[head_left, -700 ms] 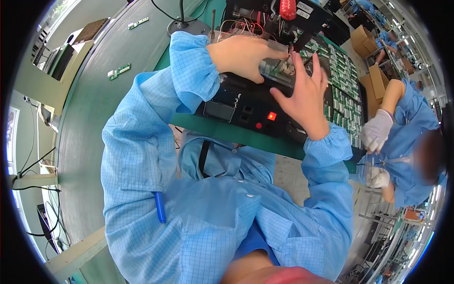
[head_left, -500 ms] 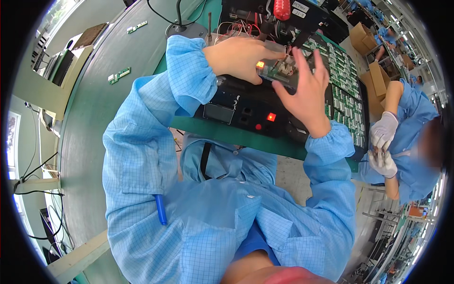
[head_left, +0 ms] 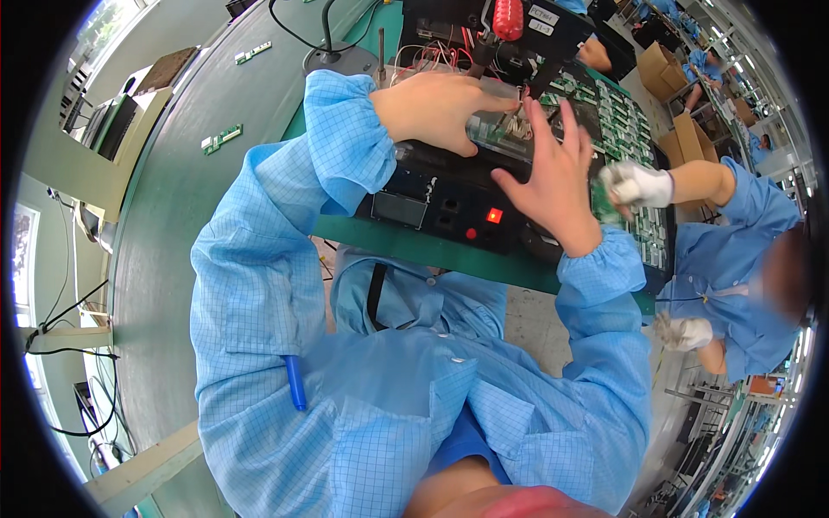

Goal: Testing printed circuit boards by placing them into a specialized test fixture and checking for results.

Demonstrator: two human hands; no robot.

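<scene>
My left hand lies over the near left part of a black test fixture, fingers reaching to a clear plastic plate on top. Nothing shows in its grasp. My right hand hovers at the fixture's right side, fingers spread and pointing away from me, with nothing held. Between the hands, small parts and wires under the plate are partly visible. A clamp with a red handle rises just beyond my fingers. On the front panel, a small red display glows beside a red button.
Rows of green circuit boards fill a black tray on the right. A co-worker's gloved hand reaches over it, blurred. Another person's hand is at the back. Loose boards and a stand base sit on the left bench.
The co-worker's gloved hand has come in over the board tray, and another person's hand has appeared at the back. The orange digits by my left fingers no longer show. My right hand shifted slightly left.
</scene>
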